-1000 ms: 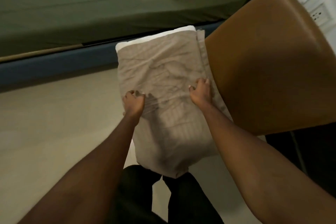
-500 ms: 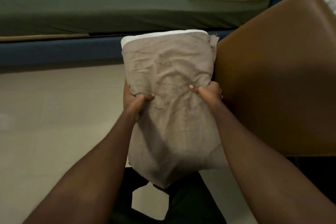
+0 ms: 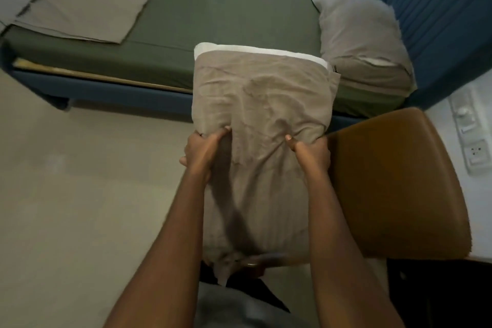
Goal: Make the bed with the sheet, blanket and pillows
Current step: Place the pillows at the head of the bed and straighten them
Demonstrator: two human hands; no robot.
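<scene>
I hold a pillow in a taupe case [image 3: 262,104] upright in front of me, its white end [image 3: 253,50] showing at the top. My left hand [image 3: 203,150] grips its left side and my right hand [image 3: 310,150] grips its right side, thumbs pressed into the fabric. Beyond it lies the bed with a green fitted sheet [image 3: 226,5]. A second taupe pillow [image 3: 362,40] rests at the bed's right end. A folded taupe blanket [image 3: 87,0] lies on the bed's left part.
A brown padded chair [image 3: 399,184] stands right beside my right arm. The blue bed frame [image 3: 119,90] runs across ahead, with a blue headboard [image 3: 439,13] at the right. Wall sockets [image 3: 474,149] sit on the white wall at far right. Beige floor [image 3: 80,181] spreads to the left.
The pillow has risen from beside the chair toward the bed, both hands gripping it more tightly. The view has lifted, so more of the bed and the folded blanket show.
</scene>
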